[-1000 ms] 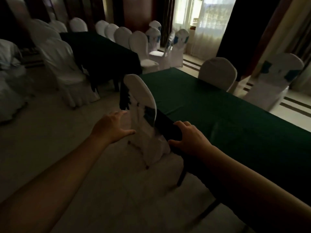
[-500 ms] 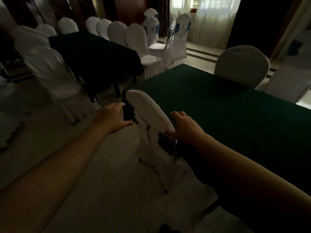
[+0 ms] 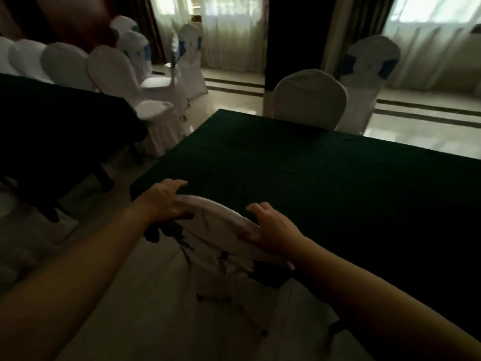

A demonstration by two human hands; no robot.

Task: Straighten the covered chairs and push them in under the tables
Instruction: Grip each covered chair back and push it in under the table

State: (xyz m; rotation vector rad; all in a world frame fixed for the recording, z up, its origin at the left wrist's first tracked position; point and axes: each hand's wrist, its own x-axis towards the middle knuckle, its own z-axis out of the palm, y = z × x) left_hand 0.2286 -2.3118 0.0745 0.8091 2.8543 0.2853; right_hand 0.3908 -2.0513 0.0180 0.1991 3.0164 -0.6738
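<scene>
A white-covered chair (image 3: 216, 230) stands right below me, its back against the near edge of the dark green table (image 3: 299, 173). A dark sash hangs down the back of its cover. My left hand (image 3: 166, 201) grips the left end of the chair's top edge. My right hand (image 3: 270, 227) grips the right end of the same edge, fingers over the top. The chair's seat is hidden under the tablecloth.
Across the table stands another covered chair (image 3: 309, 99), with a blue-sashed chair (image 3: 369, 71) behind it. A second dark table (image 3: 59, 131) lies to the left, lined with several white covered chairs (image 3: 112, 71). Curtained windows fill the far wall.
Both hands have moved onto the chair's top edge and closed on it. The view has swung so that the chair back now faces me squarely against the table edge.
</scene>
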